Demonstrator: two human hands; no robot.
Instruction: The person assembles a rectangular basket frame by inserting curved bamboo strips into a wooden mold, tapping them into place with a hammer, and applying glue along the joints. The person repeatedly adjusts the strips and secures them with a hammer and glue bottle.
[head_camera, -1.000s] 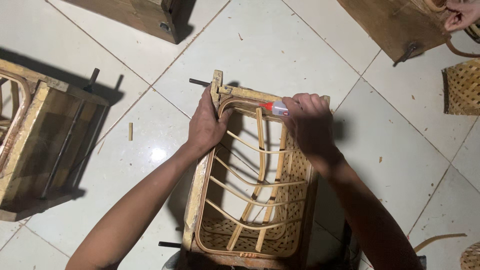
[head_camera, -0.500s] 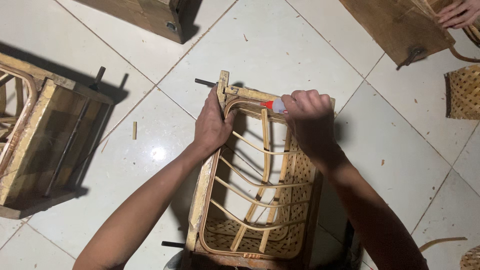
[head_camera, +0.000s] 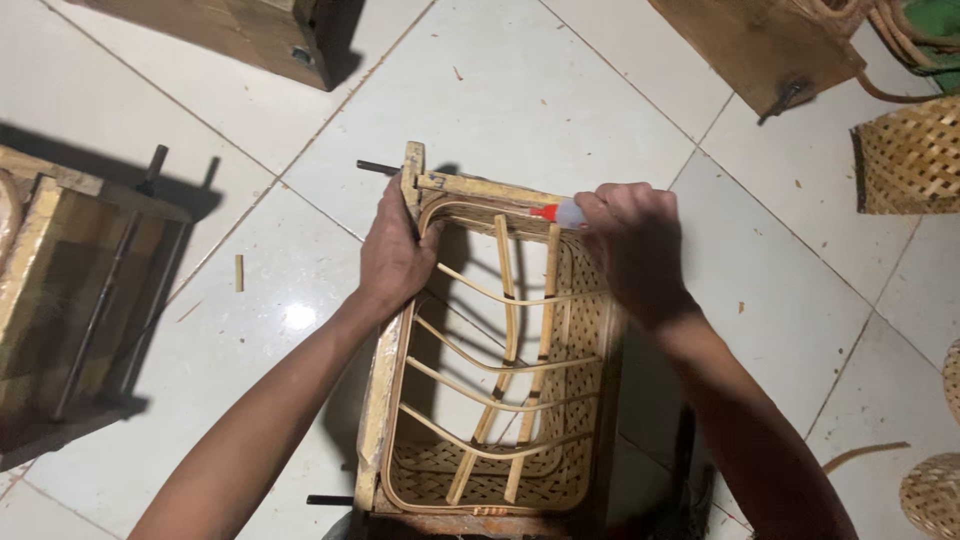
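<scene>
A rectangular woven bamboo basket (head_camera: 480, 400) sits inside a wooden frame mould (head_camera: 385, 400) on the white tiled floor. My left hand (head_camera: 395, 255) grips the frame's far left corner and the basket's rim. My right hand (head_camera: 635, 245) holds a small glue bottle (head_camera: 560, 213) with a red nozzle, its tip at the basket's far rim. Curved bamboo strips cross the inside of the basket.
Another wooden frame mould (head_camera: 70, 300) lies at the left. Wooden blocks (head_camera: 240, 30) (head_camera: 760, 40) lie at the top. Woven baskets (head_camera: 910, 155) (head_camera: 930, 495) sit at the right edge. A short bamboo stick (head_camera: 239, 272) lies on a tile.
My right hand with the glue bottle has shifted slightly left along the far rim. The other person's hand at the top right is gone from view. My left hand keeps its grip.
</scene>
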